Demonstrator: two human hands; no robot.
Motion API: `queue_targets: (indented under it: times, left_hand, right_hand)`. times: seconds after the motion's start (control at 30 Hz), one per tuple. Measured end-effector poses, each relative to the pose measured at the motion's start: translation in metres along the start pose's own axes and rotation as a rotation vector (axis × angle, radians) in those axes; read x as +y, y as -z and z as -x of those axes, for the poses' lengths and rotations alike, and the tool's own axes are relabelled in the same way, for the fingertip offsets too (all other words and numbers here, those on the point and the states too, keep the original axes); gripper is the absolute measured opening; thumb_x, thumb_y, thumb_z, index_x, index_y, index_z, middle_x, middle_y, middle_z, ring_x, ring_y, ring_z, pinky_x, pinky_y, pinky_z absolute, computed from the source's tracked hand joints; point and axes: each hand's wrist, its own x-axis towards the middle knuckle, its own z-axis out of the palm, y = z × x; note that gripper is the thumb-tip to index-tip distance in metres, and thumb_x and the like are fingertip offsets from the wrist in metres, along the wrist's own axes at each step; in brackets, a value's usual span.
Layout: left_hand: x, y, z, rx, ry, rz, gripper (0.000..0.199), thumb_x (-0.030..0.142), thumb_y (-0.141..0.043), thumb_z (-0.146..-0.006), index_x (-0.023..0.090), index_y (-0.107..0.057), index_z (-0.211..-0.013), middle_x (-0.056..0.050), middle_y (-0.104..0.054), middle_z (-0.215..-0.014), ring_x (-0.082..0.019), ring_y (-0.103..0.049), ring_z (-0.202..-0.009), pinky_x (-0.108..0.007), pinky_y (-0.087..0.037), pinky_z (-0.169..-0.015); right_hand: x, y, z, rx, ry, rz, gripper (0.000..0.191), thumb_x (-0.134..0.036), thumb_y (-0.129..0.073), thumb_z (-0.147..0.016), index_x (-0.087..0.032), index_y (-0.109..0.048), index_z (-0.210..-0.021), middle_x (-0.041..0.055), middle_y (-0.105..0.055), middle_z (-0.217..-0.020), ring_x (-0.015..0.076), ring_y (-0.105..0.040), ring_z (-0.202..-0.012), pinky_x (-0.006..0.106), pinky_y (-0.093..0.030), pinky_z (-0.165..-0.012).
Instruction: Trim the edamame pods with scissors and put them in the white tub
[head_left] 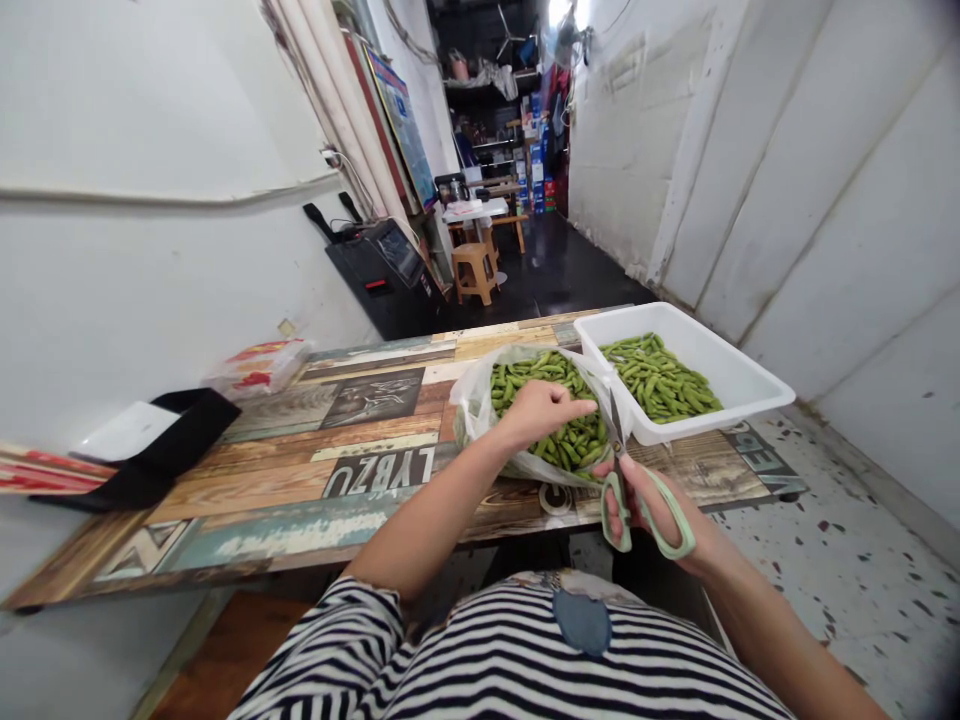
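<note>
A clear plastic bag (469,385) full of green soybean pods (574,450) lies open on the table in front of me. Above the pods is my left hand (544,408), its fingers curled together with the tips near the scissor blades; whatever they pinch is hidden or too small to make out. My right hand (636,485) holds a pair of scissors (679,525) by its light green handles, blades pointing up and away along the bag's right side. Just right of the bag, a white plastic tub (742,385) contains more green pods (660,375).
The wood-patterned table (390,425) stretches to the left, where a black holder (161,465) with red-and-white packets and a plastic package (259,368) rest. Beyond are a black machine (386,265), a stool (474,272) and a small table. A wall runs along the right.
</note>
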Motion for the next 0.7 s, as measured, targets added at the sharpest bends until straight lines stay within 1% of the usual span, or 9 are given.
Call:
queue_targets:
  times: [0.07,0.1,0.17,0.27,0.37,0.43,0.53,0.63,0.7]
  left_hand:
    - [-0.006,-0.005,-0.002,0.023,-0.151,-0.336,0.033,0.041,-0.070,-0.063,0.016,-0.053,-0.050,0.002,-0.044,-0.049,-0.010,-0.042,-0.053,-0.023,-0.028,-0.053]
    - [-0.009,-0.006,-0.004,0.013,-0.190,-0.460,0.024,0.036,-0.071,-0.062,0.017,-0.059,-0.055,0.001,-0.051,-0.054,-0.012,-0.047,-0.059,-0.024,-0.031,-0.057]
    - [-0.014,-0.007,-0.008,-0.016,-0.219,-0.615,0.005,0.024,-0.070,-0.063,0.021,-0.069,-0.067,-0.002,-0.063,-0.068,-0.016,-0.054,-0.070,-0.024,-0.034,-0.064]
    - [-0.018,-0.005,-0.015,-0.097,-0.241,-0.708,0.016,0.016,-0.065,-0.065,0.025,-0.073,-0.075,-0.002,-0.069,-0.083,-0.019,-0.058,-0.082,-0.024,-0.037,-0.070]
    - [-0.017,-0.002,-0.019,-0.146,-0.296,-0.669,0.019,0.021,-0.060,-0.072,0.025,-0.074,-0.084,-0.002,-0.071,-0.089,-0.017,-0.060,-0.083,-0.023,-0.040,-0.073]
    - [-0.017,0.001,-0.020,-0.108,-0.297,-0.584,0.023,0.025,-0.058,-0.075,0.022,-0.074,-0.091,-0.003,-0.071,-0.086,-0.016,-0.061,-0.078,-0.023,-0.041,-0.072]
    - [-0.020,0.004,-0.019,-0.030,-0.251,-0.403,0.025,0.029,-0.059,-0.076,0.016,-0.073,-0.092,-0.004,-0.071,-0.082,-0.015,-0.060,-0.073,-0.024,-0.043,-0.072]
    - [-0.024,0.005,-0.016,-0.020,-0.196,-0.260,0.024,0.027,-0.062,-0.073,0.013,-0.072,-0.089,-0.006,-0.071,-0.087,-0.015,-0.062,-0.079,-0.025,-0.044,-0.078]
    - [-0.024,0.005,-0.012,-0.040,-0.143,-0.180,0.023,0.025,-0.061,-0.073,0.010,-0.070,-0.089,-0.007,-0.071,-0.086,-0.015,-0.062,-0.079,-0.026,-0.045,-0.078]
  right_hand:
    - [0.001,0.001,0.001,0.004,0.010,0.023,0.049,-0.062,-0.045,-0.081,-0.017,-0.050,-0.100,-0.0015,-0.053,-0.059,0.0147,-0.053,-0.047,0.028,-0.044,-0.047]
    - [0.001,0.002,0.001,0.006,0.013,0.030,0.049,-0.062,-0.044,-0.081,-0.017,-0.050,-0.101,-0.0016,-0.053,-0.058,0.0146,-0.053,-0.047,0.028,-0.044,-0.046]
    - [0.000,0.002,0.002,0.007,0.010,0.036,0.049,-0.061,-0.044,-0.082,-0.017,-0.049,-0.102,-0.0020,-0.052,-0.058,0.0143,-0.052,-0.046,0.027,-0.043,-0.045]
    - [0.000,0.001,0.001,0.014,-0.006,0.039,0.050,-0.062,-0.045,-0.080,-0.017,-0.049,-0.102,-0.0022,-0.052,-0.058,0.0140,-0.052,-0.045,0.027,-0.043,-0.044]
    - [0.004,0.002,-0.002,0.023,0.000,0.065,0.051,-0.064,-0.046,-0.079,-0.017,-0.050,-0.100,-0.0019,-0.054,-0.059,0.0138,-0.053,-0.045,0.026,-0.043,-0.044]
    - [0.007,0.002,-0.004,0.038,0.015,0.092,0.050,-0.064,-0.047,-0.078,-0.018,-0.049,-0.098,-0.0018,-0.054,-0.060,0.0137,-0.053,-0.045,0.026,-0.043,-0.044]
    - [0.010,0.002,-0.007,0.061,0.024,0.159,0.047,-0.065,-0.045,-0.078,-0.019,-0.049,-0.089,-0.0021,-0.053,-0.059,0.0129,-0.052,-0.045,0.026,-0.043,-0.044]
    - [0.009,0.000,-0.007,0.041,0.021,0.292,0.045,-0.064,-0.043,-0.080,-0.019,-0.046,-0.078,-0.0026,-0.051,-0.056,0.0118,-0.051,-0.044,0.025,-0.043,-0.045]
    - [0.007,-0.002,-0.008,0.029,0.021,0.370,0.043,-0.062,-0.042,-0.082,-0.020,-0.045,-0.075,-0.0031,-0.051,-0.055,0.0116,-0.052,-0.044,0.025,-0.043,-0.046]
